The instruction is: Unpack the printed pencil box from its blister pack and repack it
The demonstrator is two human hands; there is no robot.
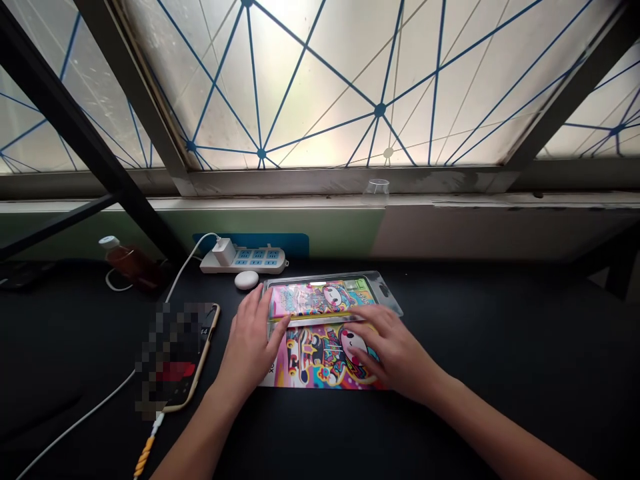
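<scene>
A clear plastic blister package (320, 319) with a bright cartoon-printed sheet (310, 298) inside lies on the black table. Its near edge overlaps a colourful card (320, 360) printed with a cartoon figure and a skateboard. My left hand (254, 333) rests at the package's left end, fingers stretched along the side and thumb on the near edge. Over the right part of the card lies my right hand (387, 343), fingers spread. Its upper fingers touch the package's near edge, and the others lie over the card. Part of the card is hidden beneath that hand.
Left of my arm lies a phone (197, 360), partly blurred, with a cable plugged in. Behind the package are a round white case (247, 280) and a power strip (260, 260) with a charger. A bottle (131, 263) stands far left; a clear cup (378, 192) sits on the windowsill.
</scene>
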